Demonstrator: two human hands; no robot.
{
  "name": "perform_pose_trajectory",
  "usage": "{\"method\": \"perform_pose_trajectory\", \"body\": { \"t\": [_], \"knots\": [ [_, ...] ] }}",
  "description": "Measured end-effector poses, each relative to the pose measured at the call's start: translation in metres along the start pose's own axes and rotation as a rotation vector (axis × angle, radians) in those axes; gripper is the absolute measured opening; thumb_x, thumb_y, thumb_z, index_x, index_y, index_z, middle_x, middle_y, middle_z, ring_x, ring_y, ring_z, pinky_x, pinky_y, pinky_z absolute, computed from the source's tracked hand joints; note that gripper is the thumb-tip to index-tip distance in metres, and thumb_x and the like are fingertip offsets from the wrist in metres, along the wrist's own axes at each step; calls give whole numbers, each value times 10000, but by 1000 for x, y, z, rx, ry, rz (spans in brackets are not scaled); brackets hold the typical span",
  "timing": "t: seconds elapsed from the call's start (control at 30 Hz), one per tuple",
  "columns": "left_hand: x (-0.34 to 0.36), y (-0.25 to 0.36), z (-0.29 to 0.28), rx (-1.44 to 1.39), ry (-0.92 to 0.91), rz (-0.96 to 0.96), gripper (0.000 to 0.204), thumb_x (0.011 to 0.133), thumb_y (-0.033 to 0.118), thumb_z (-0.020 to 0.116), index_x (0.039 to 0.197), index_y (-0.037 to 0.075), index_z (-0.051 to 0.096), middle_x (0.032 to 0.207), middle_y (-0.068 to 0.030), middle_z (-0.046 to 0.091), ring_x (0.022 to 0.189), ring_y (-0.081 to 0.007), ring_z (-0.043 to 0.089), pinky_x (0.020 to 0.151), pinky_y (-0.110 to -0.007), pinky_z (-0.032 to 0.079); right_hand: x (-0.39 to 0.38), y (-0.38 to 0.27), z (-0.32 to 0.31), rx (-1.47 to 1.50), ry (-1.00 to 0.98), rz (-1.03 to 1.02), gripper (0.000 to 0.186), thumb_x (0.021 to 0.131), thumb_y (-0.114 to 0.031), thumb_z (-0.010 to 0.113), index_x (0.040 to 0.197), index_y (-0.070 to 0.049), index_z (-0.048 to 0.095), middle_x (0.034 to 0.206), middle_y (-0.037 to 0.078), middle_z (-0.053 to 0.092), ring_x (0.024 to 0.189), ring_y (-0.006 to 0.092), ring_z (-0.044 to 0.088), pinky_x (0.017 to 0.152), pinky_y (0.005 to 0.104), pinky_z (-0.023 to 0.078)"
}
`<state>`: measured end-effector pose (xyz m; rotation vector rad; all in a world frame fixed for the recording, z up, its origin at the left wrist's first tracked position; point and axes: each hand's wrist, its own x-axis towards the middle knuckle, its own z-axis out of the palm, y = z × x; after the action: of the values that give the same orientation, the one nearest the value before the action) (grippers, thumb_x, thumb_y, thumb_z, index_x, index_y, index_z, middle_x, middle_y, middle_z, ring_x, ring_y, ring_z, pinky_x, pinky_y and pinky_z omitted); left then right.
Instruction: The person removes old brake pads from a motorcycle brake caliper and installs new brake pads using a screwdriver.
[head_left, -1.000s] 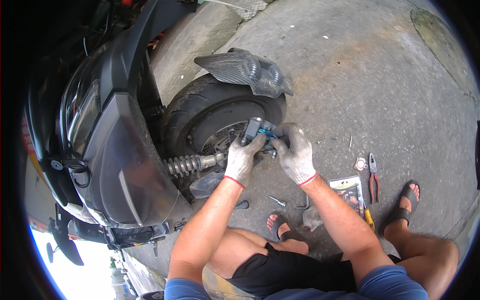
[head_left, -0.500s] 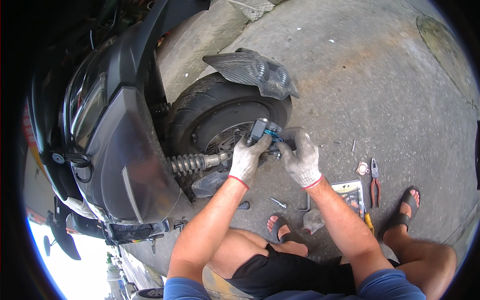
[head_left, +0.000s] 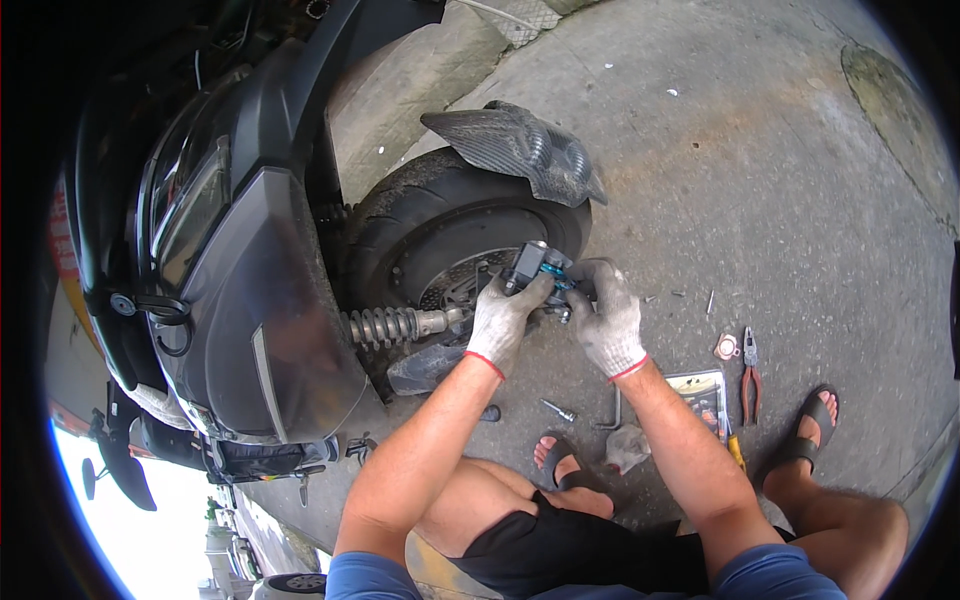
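Note:
Both my hands wear white knitted gloves with red cuffs and grey palms. Between them is a dark brake caliper [head_left: 529, 264] with a bright blue part at its side. My left hand [head_left: 502, 318] is closed on its near left side, the thumb stretched toward the blue part. My right hand [head_left: 607, 318] is closed at the right side, its fingertips bent against the caliper and partly hidden. Just beyond, the drilled brake disc [head_left: 436, 292] shows on the scooter's rear wheel [head_left: 400, 215]. The caliper covers part of the wheel.
A scooter body [head_left: 270, 310] fills the left, with a coil shock absorber [head_left: 385, 327] beside the wheel. A mudguard [head_left: 530, 150] overhangs the tyre. On the ground lie pliers [head_left: 749, 378], a hex key [head_left: 612, 412], a bolt [head_left: 558, 410], a grey cloth-like lump [head_left: 627, 447] and a yellow-handled tool [head_left: 737, 450].
The whole view has shifted slightly, so things appear a little further right. Both hands stay on the caliper, with only small finger movements at its right side.

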<state>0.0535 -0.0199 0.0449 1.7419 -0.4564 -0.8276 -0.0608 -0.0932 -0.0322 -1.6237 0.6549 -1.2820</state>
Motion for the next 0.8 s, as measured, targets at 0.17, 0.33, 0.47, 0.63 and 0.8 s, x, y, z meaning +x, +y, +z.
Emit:
{"method": "perform_pose_trajectory", "body": {
  "t": [0.17, 0.33, 0.47, 0.63, 0.8],
  "knots": [
    [-1, 2, 2, 28, 24, -24, 339, 868, 189, 785, 1130, 33, 637, 873, 2, 667, 680, -71, 573, 604, -227, 442, 2, 0, -4, 44, 65, -1, 233, 773, 49, 687, 978, -41, 625, 906, 150, 645, 823, 349, 662, 729, 415, 531],
    [-1, 5, 2, 39, 4, -42, 365, 867, 209, 790, 1146, 37, 630, 871, 5, 668, 671, -65, 566, 601, -226, 443, 7, -6, -9, 49, 36, -16, 211, 776, 45, 682, 965, -39, 637, 889, 149, 649, 824, 349, 663, 731, 413, 532],
    [0, 4, 1, 35, 4, -53, 364, 866, 218, 793, 1139, 37, 633, 870, 5, 669, 671, -63, 565, 600, -225, 441, 9, -4, -8, 40, 20, -30, 212, 771, 41, 687, 961, -43, 646, 892, 147, 653, 830, 350, 664, 738, 412, 534],
    [0, 3, -1, 49, 21, -52, 348, 862, 200, 794, 1125, 33, 639, 871, 2, 670, 675, -67, 569, 599, -225, 439, 10, -7, -7, 54, 14, -36, 212, 768, 39, 690, 957, -51, 650, 895, 146, 660, 836, 352, 664, 741, 412, 534],
    [-3, 6, 6, 23, 36, -21, 348, 856, 187, 794, 1123, 24, 641, 873, -7, 671, 679, -76, 577, 602, -228, 444, 12, 1, -5, 1, 12, -73, 212, 771, 29, 691, 959, -61, 651, 908, 146, 668, 841, 358, 663, 746, 423, 533]
  ]
}}
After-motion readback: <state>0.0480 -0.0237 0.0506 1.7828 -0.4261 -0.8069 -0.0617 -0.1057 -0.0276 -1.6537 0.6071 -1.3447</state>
